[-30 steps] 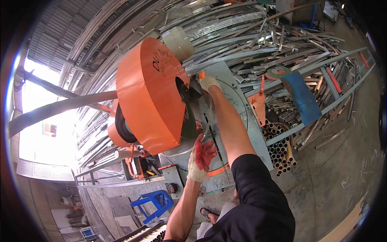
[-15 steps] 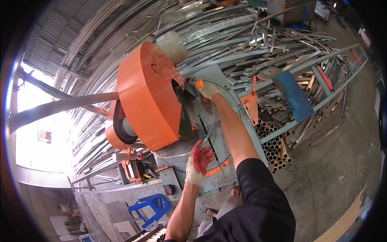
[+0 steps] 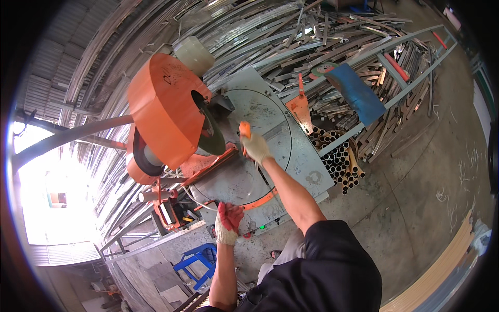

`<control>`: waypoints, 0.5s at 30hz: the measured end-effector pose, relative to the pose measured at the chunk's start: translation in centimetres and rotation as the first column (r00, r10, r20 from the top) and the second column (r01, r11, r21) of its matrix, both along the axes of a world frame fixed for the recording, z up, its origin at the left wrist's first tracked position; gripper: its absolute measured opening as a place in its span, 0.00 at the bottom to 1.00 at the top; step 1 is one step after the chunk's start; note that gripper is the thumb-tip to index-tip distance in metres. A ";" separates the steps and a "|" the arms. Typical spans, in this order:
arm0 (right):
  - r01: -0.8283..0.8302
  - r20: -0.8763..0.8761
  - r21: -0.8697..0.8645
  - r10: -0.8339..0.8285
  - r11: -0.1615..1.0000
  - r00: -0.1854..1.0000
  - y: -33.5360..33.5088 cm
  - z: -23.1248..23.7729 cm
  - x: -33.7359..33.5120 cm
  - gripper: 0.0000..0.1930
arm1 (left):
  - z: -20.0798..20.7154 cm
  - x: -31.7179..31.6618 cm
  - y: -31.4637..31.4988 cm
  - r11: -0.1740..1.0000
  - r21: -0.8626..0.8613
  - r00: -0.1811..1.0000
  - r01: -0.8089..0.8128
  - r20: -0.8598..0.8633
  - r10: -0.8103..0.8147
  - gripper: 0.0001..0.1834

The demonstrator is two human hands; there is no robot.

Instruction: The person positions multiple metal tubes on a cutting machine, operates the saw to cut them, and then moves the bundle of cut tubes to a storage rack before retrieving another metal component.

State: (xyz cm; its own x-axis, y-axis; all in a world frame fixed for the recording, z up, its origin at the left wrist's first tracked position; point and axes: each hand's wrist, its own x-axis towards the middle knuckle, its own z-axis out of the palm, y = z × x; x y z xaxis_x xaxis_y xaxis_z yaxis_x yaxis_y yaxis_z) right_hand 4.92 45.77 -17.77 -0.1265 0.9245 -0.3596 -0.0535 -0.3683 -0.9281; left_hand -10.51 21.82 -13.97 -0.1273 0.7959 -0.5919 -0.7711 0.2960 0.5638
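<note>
My right hand [image 3: 256, 147], in a pale work glove, is closed around an orange air blow gun [image 3: 245, 129] above the saw's round grey table [image 3: 267, 117]. A thin clear air hose [image 3: 196, 202] curves in from the machine's left side to my left hand [image 3: 227, 222]. That hand wears a glove with a red palm; its fingers are curled at the hose by the table's front edge. Left of my right hand stands the cut-off saw, with a large orange guard [image 3: 161, 112] and a dark green disc [image 3: 212, 134]. An orange fence [image 3: 214, 163] lies below the disc.
A heap of metal offcuts [image 3: 275, 57] lies behind the table. Several round tubes [image 3: 338, 161] are bundled at its right, below a grey roller frame [image 3: 416, 83] carrying a blue sheet [image 3: 356, 93]. A blue stool [image 3: 196, 265] stands at the front left.
My right hand has come nearer with the blow gun, away from the table's far edge. My left hand has shifted down and left, its fingers more curled. The view has shifted too, and the fence shows more.
</note>
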 end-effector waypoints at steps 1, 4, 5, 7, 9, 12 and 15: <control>-0.034 -0.021 -0.003 0.034 0.999 0.999 -2.5 1.3 0.1 0.20 | -0.4 -1.2 -1.8 0.999 -0.034 0.999 -0.002 -0.050 0.000 0.16; 0.108 -0.481 -0.210 -0.199 0.972 0.854 -5.4 2.4 0.6 0.21 | 0.0 -3.9 -4.8 0.992 0.025 0.979 0.120 0.166 -0.122 0.16; 0.148 -0.483 -0.185 -0.221 0.972 0.847 -6.5 2.8 0.6 0.21 | -0.1 -4.1 -5.8 0.994 -0.055 0.995 0.098 -0.011 -0.099 0.15; 0.242 -0.490 -0.137 -0.278 0.961 0.826 -9.3 4.8 1.7 0.20 | 3.2 -1.9 -6.3 0.978 -0.207 0.928 0.021 -0.360 -0.096 0.15; 0.236 -0.283 -0.009 -0.229 0.972 0.931 -12.3 3.8 1.1 0.19 | 0.0 -4.9 -7.9 0.994 0.090 0.996 0.056 -0.073 -0.050 0.15; 0.440 -0.415 -0.041 -0.415 0.897 0.809 -16.2 9.2 2.5 0.18 | 0.5 -6.3 -10.0 0.999 0.028 0.991 0.047 -0.126 -0.043 0.16; 0.144 -0.142 0.383 -0.096 0.913 0.985 -18.0 16.2 3.9 0.16 | 1.7 -4.1 -9.4 0.998 0.043 0.971 0.039 -0.237 -0.028 0.20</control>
